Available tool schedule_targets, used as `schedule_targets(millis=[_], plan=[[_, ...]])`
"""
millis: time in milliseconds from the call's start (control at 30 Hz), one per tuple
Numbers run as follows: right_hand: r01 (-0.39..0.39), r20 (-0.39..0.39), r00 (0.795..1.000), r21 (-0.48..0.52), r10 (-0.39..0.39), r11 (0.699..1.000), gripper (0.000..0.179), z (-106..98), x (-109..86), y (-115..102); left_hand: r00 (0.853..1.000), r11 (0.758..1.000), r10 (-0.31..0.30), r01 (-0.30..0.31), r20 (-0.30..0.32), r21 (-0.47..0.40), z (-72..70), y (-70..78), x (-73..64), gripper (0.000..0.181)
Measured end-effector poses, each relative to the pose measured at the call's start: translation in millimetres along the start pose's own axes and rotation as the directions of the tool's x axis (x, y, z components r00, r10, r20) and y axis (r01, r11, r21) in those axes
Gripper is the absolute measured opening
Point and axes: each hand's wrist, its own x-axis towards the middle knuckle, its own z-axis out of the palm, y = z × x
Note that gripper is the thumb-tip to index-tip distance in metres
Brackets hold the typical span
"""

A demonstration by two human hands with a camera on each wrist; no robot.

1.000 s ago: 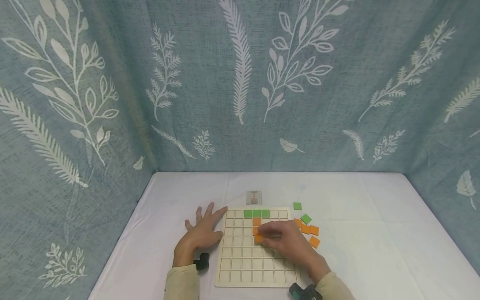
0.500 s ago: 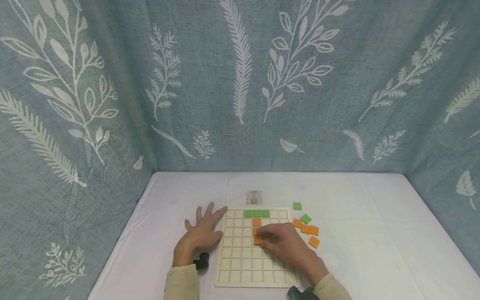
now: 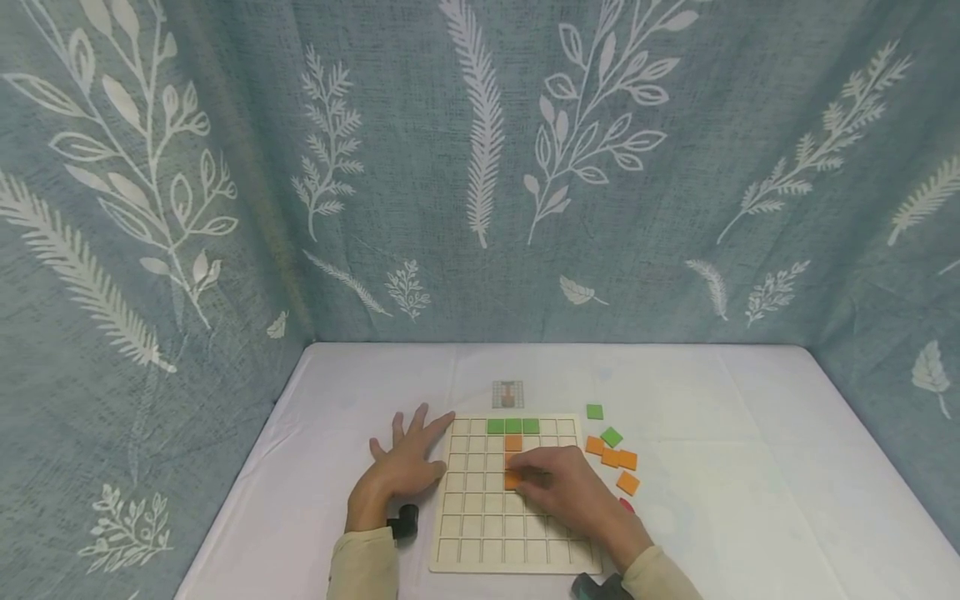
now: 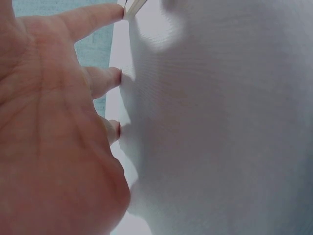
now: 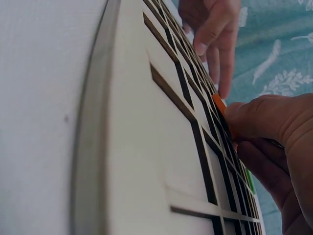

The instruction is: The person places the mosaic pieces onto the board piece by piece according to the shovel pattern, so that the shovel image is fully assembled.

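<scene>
A pale wooden grid board (image 3: 480, 529) lies on the white table. My left hand (image 3: 405, 468) is spread, its index fingertip and thumb at the board's left edge; the left wrist view shows its palm (image 4: 54, 127) and fingertips on the cloth. Over the middle of the grid, my right hand (image 3: 566, 487) pinches a square orange tile (image 3: 512, 481), seen at the thumb in the right wrist view as an orange edge (image 5: 218, 103). Above it in the same column sit another orange tile (image 3: 513, 443) and one partly hidden by the fingers. Green tiles (image 3: 513, 426) line the top row.
Right of the board lie loose orange tiles (image 3: 627, 482) and green tiles (image 3: 611, 437). A small pattern card (image 3: 507, 394) is behind the board. Something red (image 3: 627, 506) peeks out beside the right wrist. A patterned blue-green curtain (image 3: 480, 292) hangs around the table.
My right hand has shifted slightly left and down, bringing the pinched tile into line with the orange column. The red thing has come into sight by the wrist. My left hand stays put.
</scene>
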Motion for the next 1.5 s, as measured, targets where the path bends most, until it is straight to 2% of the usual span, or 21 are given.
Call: schedule_targets(millis=[367,567,733,867,1000,1133,1300,1400,1500], plan=[[0.005,0.002,1.0,-0.019,-0.005,1.0,0.031,-1,0.0,-1,1.0,1.0,0.003,-0.003,-0.001,-0.012,-0.4,1.8,-0.5,0.085],[0.034,-0.013,0.999,-0.008,-0.034,0.999,0.031,-4,-1.1,1,1.0,0.999,0.015,-0.015,-0.02,-0.035,8.5,-10.3,5.9,0.086],[0.005,-0.039,0.999,0.056,-0.003,0.998,0.03,-15,-8.8,5,0.999,0.999,0.028,-0.028,-0.037,-0.02,19.3,-25.6,17.1,0.085],[-0.027,-0.05,0.998,0.126,0.034,0.992,0.03,-27,-17.7,10,0.999,0.999,0.029,-0.03,-0.04,-0.013,22.5,-30.9,21.1,0.086],[-0.053,-0.063,0.996,0.18,0.066,0.982,0.031,-39,-26.7,15,0.999,1.0,0.022,-0.022,-0.033,-0.012,19.8,-27.9,18.1,0.086],[-0.063,-0.088,0.993,0.169,0.079,0.984,0.031,-50,-36.4,22,0.999,0.999,0.026,-0.027,-0.038,-0.024,15.9,-21.9,11.8,0.085],[-0.15,-0.103,0.98,0.194,0.173,0.969,0.033,-68,-51.0,26,0.999,0.999,0.029,-0.03,-0.044,-0.027,11.7,-13.9,6.9,0.086],[-0.19,-0.115,0.969,0.213,0.218,0.958,0.034,-80,-58.8,28,0.999,0.999,0.029,-0.03,-0.041,-0.023,13.1,-16.4,9.3,0.085],[-0.194,-0.14,0.965,0.193,0.223,0.962,0.035,-89,-64.1,33,0.999,0.999,0.033,-0.033,-0.039,-0.019,15.8,-21.4,13.1,0.085]])
